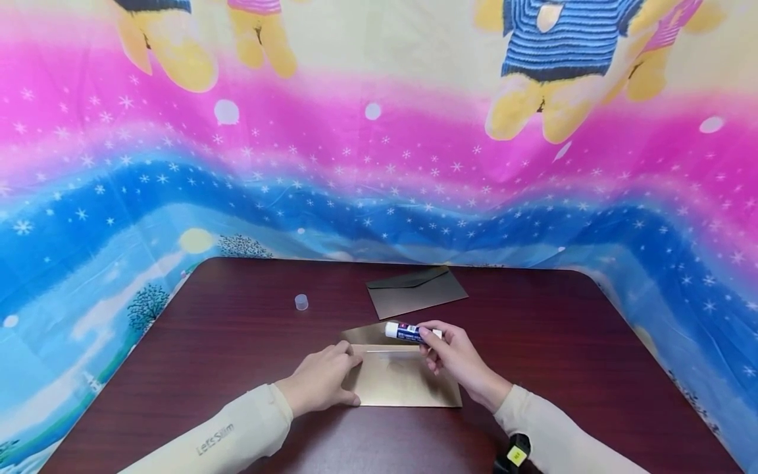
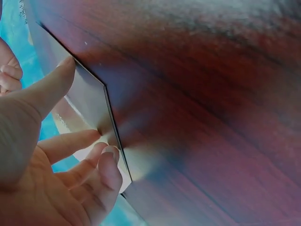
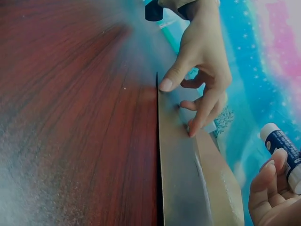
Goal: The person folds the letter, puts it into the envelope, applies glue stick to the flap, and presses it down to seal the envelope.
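A gold envelope (image 1: 408,380) lies on the table with its flap (image 1: 362,335) opened out toward the far side. My left hand (image 1: 322,378) rests on its left end, thumb at the near edge and fingertips near the fold, as the left wrist view also shows. Above the right part of the envelope, my right hand (image 1: 458,362) grips a glue stick (image 1: 404,332) with a blue label, held roughly level, its white end pointing left. In the right wrist view, whitish streaks (image 3: 225,188) show on the flap.
A clear cap (image 1: 301,302) stands on the dark red table (image 1: 237,329) at the back left. Behind the gold envelope lies another, darker envelope (image 1: 417,296), its flap folded over. A printed cloth (image 1: 379,164) hangs behind the table and along its sides.
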Motion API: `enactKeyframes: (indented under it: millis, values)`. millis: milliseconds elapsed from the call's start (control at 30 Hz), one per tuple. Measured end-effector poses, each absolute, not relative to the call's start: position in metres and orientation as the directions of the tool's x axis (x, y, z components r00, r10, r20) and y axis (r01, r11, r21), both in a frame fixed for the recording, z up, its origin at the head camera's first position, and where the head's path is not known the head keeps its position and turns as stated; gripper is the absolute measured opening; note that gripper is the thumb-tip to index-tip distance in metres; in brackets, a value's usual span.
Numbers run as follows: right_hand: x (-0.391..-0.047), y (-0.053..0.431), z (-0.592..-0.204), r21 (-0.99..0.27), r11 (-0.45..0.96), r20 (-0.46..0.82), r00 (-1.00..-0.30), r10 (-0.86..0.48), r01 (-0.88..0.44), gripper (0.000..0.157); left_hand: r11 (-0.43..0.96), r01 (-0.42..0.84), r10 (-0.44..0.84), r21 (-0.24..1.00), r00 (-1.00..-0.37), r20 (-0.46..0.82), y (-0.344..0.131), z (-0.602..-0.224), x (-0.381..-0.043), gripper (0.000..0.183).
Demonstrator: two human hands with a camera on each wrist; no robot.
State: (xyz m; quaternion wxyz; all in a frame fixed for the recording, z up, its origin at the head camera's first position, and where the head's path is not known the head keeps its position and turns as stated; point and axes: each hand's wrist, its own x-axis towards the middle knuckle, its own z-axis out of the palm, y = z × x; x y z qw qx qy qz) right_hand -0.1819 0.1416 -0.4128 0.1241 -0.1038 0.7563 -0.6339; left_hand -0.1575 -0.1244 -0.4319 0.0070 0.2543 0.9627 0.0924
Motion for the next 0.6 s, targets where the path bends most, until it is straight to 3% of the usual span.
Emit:
enactKeyframes:
  millis: [167,600]
  values:
    - [-0.188,0.138,-0.417,-0.964,0.265,-0.043,-0.953,-0.301,-0.04,0.031,0.848,0.493,0.498,0.195,-0.867,0.026,-0.125,-0.433,-0.157,0.067]
    - [-0.208,0.121,-0.424,-0.806,0.494,0.153,-0.921,-0.359,-0.327,0.012,0.836,0.506,0.514,0.212,-0.857,0.021,-0.127,-0.436,-0.157,0.068]
